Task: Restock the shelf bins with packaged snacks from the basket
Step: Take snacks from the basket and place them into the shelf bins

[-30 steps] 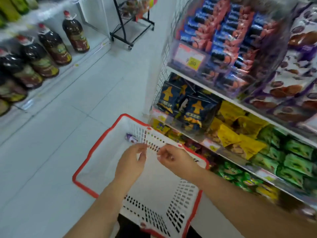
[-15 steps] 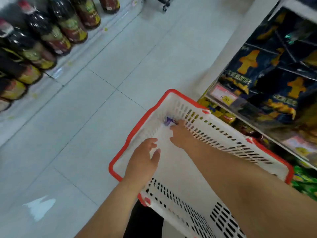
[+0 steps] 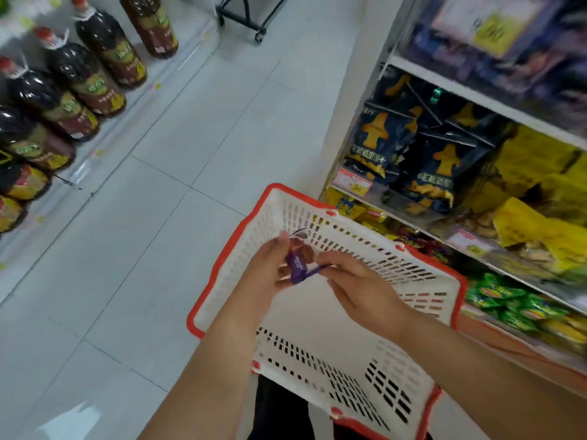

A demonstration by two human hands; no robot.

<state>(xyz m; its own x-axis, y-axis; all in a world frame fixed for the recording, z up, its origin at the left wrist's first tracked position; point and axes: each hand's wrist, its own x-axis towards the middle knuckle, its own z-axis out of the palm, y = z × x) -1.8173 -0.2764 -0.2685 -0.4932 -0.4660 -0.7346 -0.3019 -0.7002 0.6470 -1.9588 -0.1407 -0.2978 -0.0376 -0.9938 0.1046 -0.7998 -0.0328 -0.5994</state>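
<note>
Purple snack packet (image 3: 298, 262), half a second ago lying in the basket's (image 3: 374, 315) far corner, is now lifted above it, pinched between left hand (image 3: 265, 274) and right hand (image 3: 359, 289); basket appears otherwise emptied, shelf bins (image 3: 476, 198) await it.

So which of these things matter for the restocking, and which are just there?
Part of the job:
small purple snack packet, held by left hand and right hand
white plastic basket with red rim
shelf bins of bagged snacks

Just there:
dark bottles with yellow labels
black wheeled rack
</note>
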